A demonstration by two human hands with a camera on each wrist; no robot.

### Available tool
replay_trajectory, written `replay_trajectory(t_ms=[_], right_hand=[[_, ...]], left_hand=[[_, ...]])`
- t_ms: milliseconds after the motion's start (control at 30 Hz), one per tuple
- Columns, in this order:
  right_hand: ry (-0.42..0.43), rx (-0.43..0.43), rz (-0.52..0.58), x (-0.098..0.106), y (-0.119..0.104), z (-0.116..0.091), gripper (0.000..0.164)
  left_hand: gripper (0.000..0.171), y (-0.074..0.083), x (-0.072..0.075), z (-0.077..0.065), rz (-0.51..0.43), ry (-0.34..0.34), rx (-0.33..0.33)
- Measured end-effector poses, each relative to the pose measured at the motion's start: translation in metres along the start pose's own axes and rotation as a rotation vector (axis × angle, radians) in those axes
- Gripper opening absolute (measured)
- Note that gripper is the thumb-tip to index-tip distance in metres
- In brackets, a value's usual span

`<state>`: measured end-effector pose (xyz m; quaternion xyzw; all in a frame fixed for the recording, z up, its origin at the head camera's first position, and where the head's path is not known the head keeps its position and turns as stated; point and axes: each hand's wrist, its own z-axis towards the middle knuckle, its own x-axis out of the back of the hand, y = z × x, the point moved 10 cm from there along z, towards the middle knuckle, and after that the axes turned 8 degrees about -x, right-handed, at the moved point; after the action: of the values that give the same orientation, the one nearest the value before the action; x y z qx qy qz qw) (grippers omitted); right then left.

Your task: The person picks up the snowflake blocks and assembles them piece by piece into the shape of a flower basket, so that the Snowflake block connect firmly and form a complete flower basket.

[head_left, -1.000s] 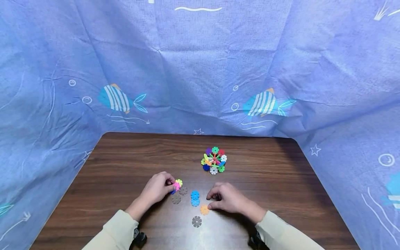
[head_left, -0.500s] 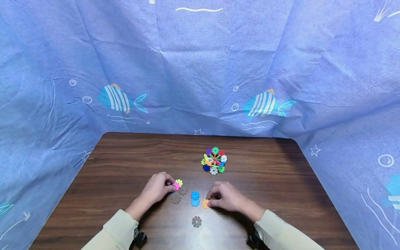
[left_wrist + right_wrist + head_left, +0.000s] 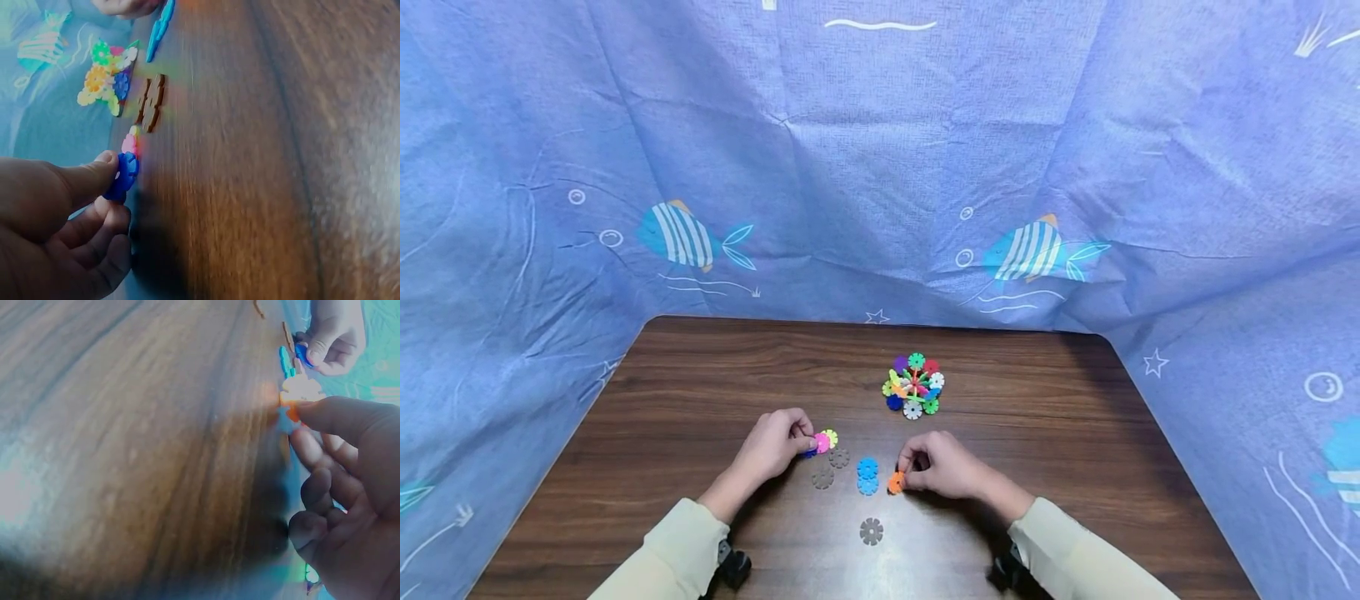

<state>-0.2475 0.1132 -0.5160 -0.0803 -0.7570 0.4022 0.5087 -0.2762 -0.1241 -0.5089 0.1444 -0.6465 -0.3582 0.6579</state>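
Orange notched snowflake disc (image 3: 896, 482) stands tilted at the fingertips of my right hand (image 3: 946, 467), pinched between thumb and fingers. My left hand (image 3: 775, 443) pinches a dark blue snowflake disc (image 3: 126, 174) between thumb and fingers. Against it in the head view lies a pink disc (image 3: 822, 442); whether the fingers hold this one too I cannot tell. A yellow disc (image 3: 831, 437) sits just beyond the pink one. Between the hands, two blue discs (image 3: 867, 469) overlap on the table.
Two grey-brown discs (image 3: 823, 477) lie near the left hand, and another grey-brown disc (image 3: 872, 532) lies closer to me. Farther back stands a multicoloured cluster of joined discs (image 3: 914, 387). Behind the wooden table (image 3: 1037, 375) hangs a blue fish-print cloth (image 3: 865, 167).
The orange disc has gone from lying flat to tilted in my right hand, which moved slightly away from me. My left hand shifted a little left with the dark blue disc.
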Motion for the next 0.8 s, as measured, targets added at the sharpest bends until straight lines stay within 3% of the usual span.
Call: replay_trajectory(t_ms=[100, 267, 367, 533, 733, 800], right_hand=[[-0.026, -0.011, 0.062, 0.001, 0.001, 0.003, 0.014], [0.021, 0.012, 0.152, 0.022, -0.009, 0.013, 0.012], [0.146, 0.052, 0.189, 0.050, -0.020, 0.021, 0.011], [0.354, 0.077, 0.329, 0.089, -0.034, 0.030, 0.012], [0.450, 0.080, 0.584, 0.099, -0.042, 0.035, 0.020], [0.463, 0.064, 0.642, 0.099, -0.042, 0.036, 0.021]], left_hand=[[0.016, -0.004, 0.004, 0.001, -0.093, 0.006, 0.034], [0.005, 0.002, 0.019, 0.007, -0.382, 0.057, 0.078], [0.008, 0.017, 0.032, 0.016, -0.488, 0.123, 0.036], [0.011, 0.042, 0.047, 0.026, -0.528, 0.277, -0.027], [0.014, 0.068, 0.042, 0.035, -0.711, 0.388, -0.111], [0.014, 0.075, 0.041, 0.037, -0.728, 0.411, -0.148]])
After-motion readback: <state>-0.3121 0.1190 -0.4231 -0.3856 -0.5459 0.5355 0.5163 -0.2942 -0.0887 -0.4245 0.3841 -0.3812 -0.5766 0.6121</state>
